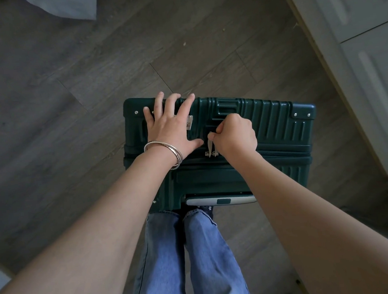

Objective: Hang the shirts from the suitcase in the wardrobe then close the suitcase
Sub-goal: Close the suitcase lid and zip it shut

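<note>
A dark green ribbed hard-shell suitcase [275, 126] stands upright on the floor in front of my legs, its two halves together. My left hand [171, 125], with bangles on the wrist, lies flat and spread on its top left part. My right hand [235, 135] is closed, pinching the silver zipper pulls [211, 146] near the middle of the zip line. A small paper tag [189, 122] sticks out beside my left hand. No shirts are in sight.
Grey wood-look floor [67, 87] all around. White wardrobe or cabinet fronts [365, 40] run along the right side. The suitcase's telescopic handle [220, 201] lies retracted near my jeans. A pale fabric corner [68, 6] shows at top left.
</note>
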A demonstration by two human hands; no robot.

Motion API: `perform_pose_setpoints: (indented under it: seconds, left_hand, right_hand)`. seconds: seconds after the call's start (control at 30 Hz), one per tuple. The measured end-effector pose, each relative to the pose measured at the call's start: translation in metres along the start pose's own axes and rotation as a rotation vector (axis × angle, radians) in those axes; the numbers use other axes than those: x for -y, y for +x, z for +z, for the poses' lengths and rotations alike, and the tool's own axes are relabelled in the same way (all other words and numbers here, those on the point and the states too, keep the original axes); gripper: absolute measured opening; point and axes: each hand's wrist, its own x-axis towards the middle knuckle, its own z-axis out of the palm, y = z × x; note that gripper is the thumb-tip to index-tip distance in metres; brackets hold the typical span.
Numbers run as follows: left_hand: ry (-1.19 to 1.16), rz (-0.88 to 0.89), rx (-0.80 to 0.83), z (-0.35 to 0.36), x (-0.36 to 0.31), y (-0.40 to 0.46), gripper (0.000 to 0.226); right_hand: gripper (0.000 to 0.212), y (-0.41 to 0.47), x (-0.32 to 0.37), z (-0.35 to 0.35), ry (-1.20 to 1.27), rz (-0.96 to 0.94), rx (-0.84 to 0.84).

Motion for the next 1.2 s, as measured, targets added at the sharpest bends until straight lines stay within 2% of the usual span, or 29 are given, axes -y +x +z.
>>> perform_pose_setpoints:
  seconds: [0.33,0.7,1.0,1.2]
  left_hand:
    - [0.01,-0.005,-0.001,0.0,-0.002,-0.001,0.096]
    - [-0.022,-0.001,0.022,0.0,0.0,0.0,0.097]
    - [-0.02,0.008,0.027,0.001,0.0,0.001,0.1]
    - [-0.011,0.01,0.025,0.003,0.002,0.002,0.101]
  right_hand:
    - [0.018,-0.003,0.0,0.002,-0.039,-0.034,-0.016]
    - [0.015,-0.015,-0.015,-0.006,0.069,-0.159,0.01]
    - [0.03,-0.017,-0.013,-0.007,0.08,-0.168,0.022]
    - [0.021,-0.011,-0.011,-0.002,0.049,-0.127,0.009]
